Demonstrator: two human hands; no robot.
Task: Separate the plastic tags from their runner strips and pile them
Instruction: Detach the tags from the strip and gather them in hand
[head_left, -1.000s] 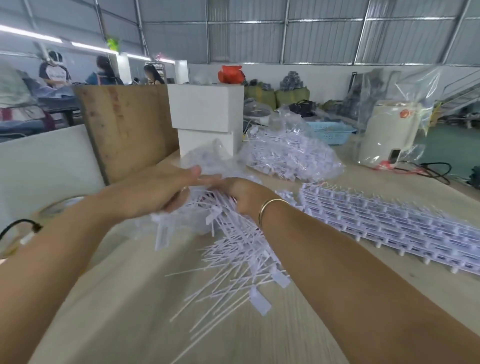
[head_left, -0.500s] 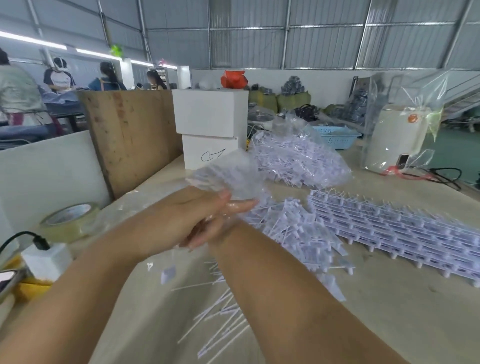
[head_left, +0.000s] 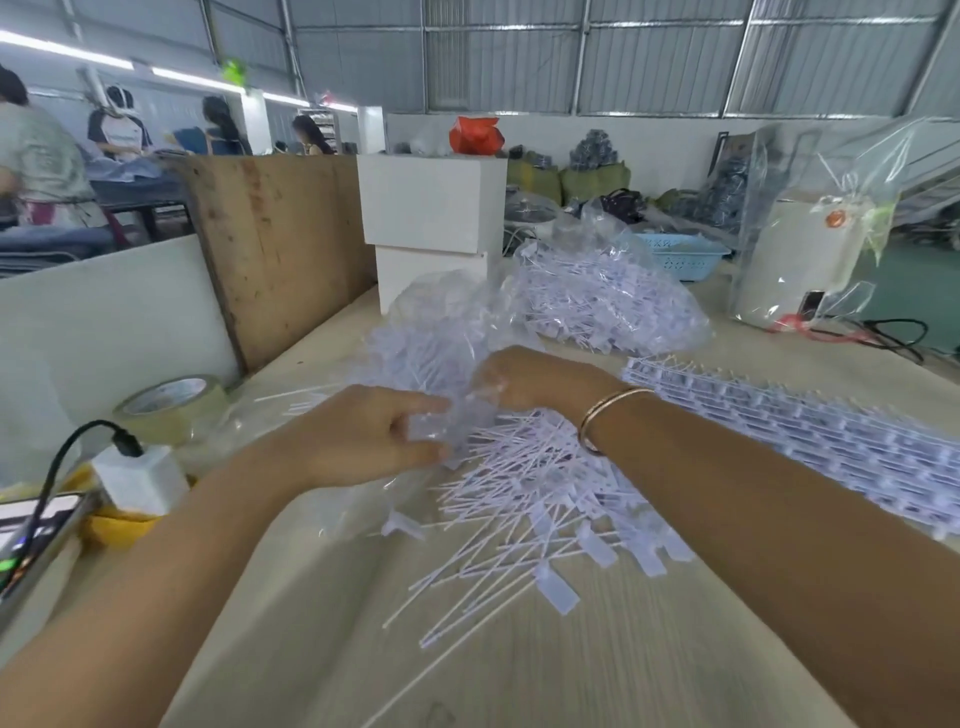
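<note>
At a workshop table, the left hand (head_left: 374, 434) is pinching a clear bag (head_left: 441, 332) while the right hand (head_left: 524, 379) is gripping its far side over loose tags (head_left: 524, 499); keeping the mouth wide should be helping tags slide in.

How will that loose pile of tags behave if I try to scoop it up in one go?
The loose tags would probably slide apart: they lie criss-crossed and splayed, nothing binding them. Their thin tails look flexible, so they would likely droop and snag on one another. They seem light for their bulk, so a few could well slip off the table edge.
</note>
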